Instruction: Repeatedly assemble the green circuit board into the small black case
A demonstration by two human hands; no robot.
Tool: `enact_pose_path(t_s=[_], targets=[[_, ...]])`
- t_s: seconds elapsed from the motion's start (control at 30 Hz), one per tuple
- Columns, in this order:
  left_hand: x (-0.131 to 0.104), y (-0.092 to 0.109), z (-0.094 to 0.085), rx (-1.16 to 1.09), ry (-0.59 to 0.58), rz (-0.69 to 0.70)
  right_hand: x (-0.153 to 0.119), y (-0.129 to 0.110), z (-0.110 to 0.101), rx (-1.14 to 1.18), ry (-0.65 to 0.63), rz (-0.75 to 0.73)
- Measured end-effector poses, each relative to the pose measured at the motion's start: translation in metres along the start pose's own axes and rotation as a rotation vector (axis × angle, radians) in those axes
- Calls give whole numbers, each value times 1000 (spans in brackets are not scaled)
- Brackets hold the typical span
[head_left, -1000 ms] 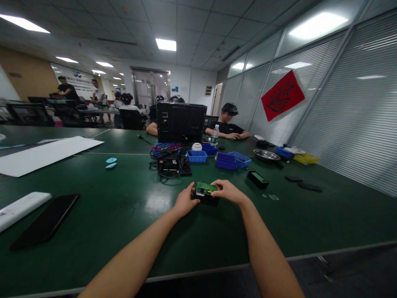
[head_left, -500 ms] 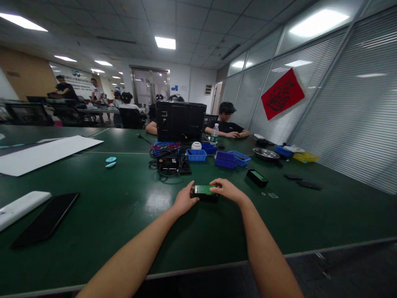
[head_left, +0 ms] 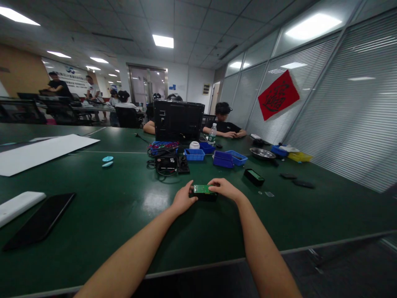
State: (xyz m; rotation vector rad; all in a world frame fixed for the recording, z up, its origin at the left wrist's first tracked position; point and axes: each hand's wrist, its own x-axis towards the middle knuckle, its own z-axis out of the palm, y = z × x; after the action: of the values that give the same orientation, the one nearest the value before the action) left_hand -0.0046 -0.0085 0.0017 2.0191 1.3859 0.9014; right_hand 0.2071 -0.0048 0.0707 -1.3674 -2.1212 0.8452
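- Green circuit board (head_left: 201, 189) lies flat atop a black case (head_left: 207, 198), against its tilt of a second ago, when a yellow part shows at the near edge; the view itself shifts only slightly
- Board and case rest on the green table (head_left: 155, 240) in front of the wearer, the long axis running left to right
- Left hand (head_left: 183, 198) takes the left end of the case, thumb on the near side, fingers toward the far side, the grip partly spread and apparently holding it steady
- Right hand (head_left: 226, 188) arches over the right end, thumb tip on the board, fingers bent at the far edge; whether it pinches the board or only presses cannot be told
- Neither hand is clearly nearer: board and case lie between them, and the board's bare green face is just left of the right thumb
- To the right, well apart from the hands, a second black case (head_left: 254, 177) with a green top stands at a slant, a small ring (head_left: 259, 192) near it
- Hidden are the board's right end, part of the left fingers and the board's underside; whether the board sits inside the rim or on it is too small to make out
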Motion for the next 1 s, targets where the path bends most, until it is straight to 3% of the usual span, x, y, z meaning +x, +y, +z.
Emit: enact_pose_path(t_s=[0.13, 0.33, 0.87, 1.0], targets=[[1, 0, 0, -4, 1, 5, 0, -6, 2, -83, 1, -97], [0, 1, 0, 9, 1, 3, 2, -10, 8, -136, 48, -114], [0, 2, 0, -24, 5, -13, 4, 10, 3, 84, 41, 19], [0, 1, 1, -31, 12, 11, 2, 5, 1, 2, -107, 21]])
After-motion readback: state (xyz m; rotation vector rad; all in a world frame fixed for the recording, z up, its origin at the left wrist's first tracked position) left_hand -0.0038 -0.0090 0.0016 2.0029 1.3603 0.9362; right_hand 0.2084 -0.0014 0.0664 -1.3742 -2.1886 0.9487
